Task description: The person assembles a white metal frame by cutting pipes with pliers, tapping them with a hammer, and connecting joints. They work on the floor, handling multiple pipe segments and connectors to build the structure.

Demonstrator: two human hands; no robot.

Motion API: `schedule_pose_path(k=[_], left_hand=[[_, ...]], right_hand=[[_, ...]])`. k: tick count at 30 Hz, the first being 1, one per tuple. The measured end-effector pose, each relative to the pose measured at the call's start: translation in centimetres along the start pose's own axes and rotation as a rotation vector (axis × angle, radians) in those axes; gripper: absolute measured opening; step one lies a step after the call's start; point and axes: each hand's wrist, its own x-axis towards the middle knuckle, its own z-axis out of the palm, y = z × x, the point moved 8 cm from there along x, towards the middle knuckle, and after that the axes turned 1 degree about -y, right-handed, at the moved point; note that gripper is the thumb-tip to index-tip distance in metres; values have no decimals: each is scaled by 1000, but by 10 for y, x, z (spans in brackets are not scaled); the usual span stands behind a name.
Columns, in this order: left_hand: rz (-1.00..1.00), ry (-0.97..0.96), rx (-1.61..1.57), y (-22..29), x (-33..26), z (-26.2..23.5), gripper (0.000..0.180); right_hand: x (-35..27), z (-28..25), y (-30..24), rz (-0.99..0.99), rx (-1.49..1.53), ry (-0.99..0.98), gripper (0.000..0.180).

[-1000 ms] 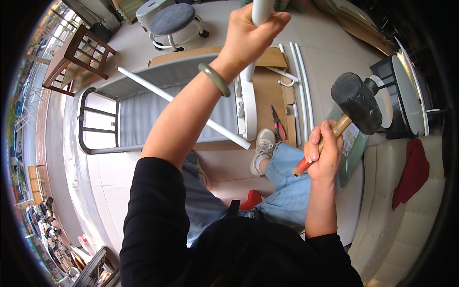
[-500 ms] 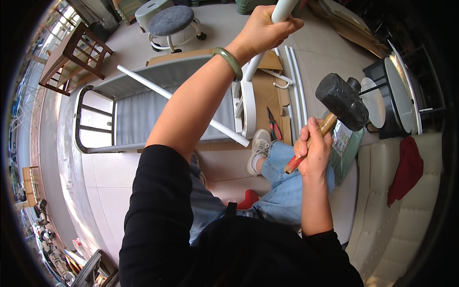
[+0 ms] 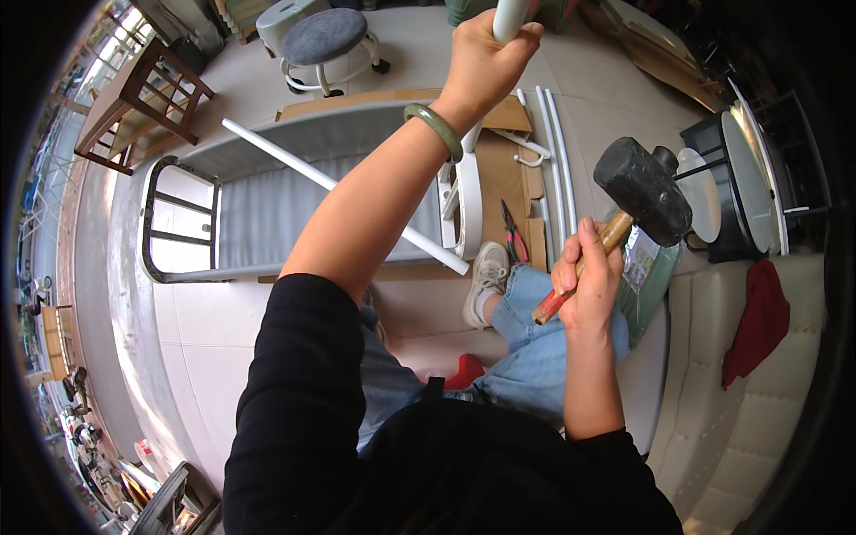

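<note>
- While the left hand (image 3: 489, 55) is raised toward the top of the view, its fingers are wrapped tight round an upright white tube (image 3: 510, 16) whose upper end runs out of frame.
- A green bangle (image 3: 434, 130) sits on that wrist, and the black sleeve is pushed up above the elbow.
- The right hand (image 3: 588, 281) is clenched on the wooden handle of a rubber mallet (image 3: 642, 189) — the black head is lifted up and to the right of the fist, and the red-tipped end of the handle pokes out below it.
- The mallet head hangs apart from the tube, off to its lower right, with nothing touching it.
- Below the arms, a white metal frame (image 3: 267, 209) with a pale slatted panel lies flat on the floor on sheets of cardboard (image 3: 499, 169).
- A long white rod (image 3: 343, 196) lies slantwise across that frame, from its upper left to its lower right corner.
- More white rods (image 3: 555, 152) lie side by side on the floor just right of the cardboard, and a pair of red-handled pliers (image 3: 514, 236) lies near them.
- The person's jeans (image 3: 544, 357) and a pale sneaker (image 3: 486, 276) show between the frame and the right hand.
- A round grey stool (image 3: 325, 40) stands beyond the frame, a wooden chair (image 3: 143, 107) at upper left — and a red cloth (image 3: 758, 321) lies on a cream sofa (image 3: 767, 419) at the right.
</note>
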Motion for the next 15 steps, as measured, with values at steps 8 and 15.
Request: schedule_pose_path(k=[8,15], left_hand=[[-161,-238,-164,-5,-5,10,22],[54,-17,107,-1,-13,1,20]], right_hand=[[0,5,-2,5,4,-26,23],[1,8,-3,-18,-61,36,22]])
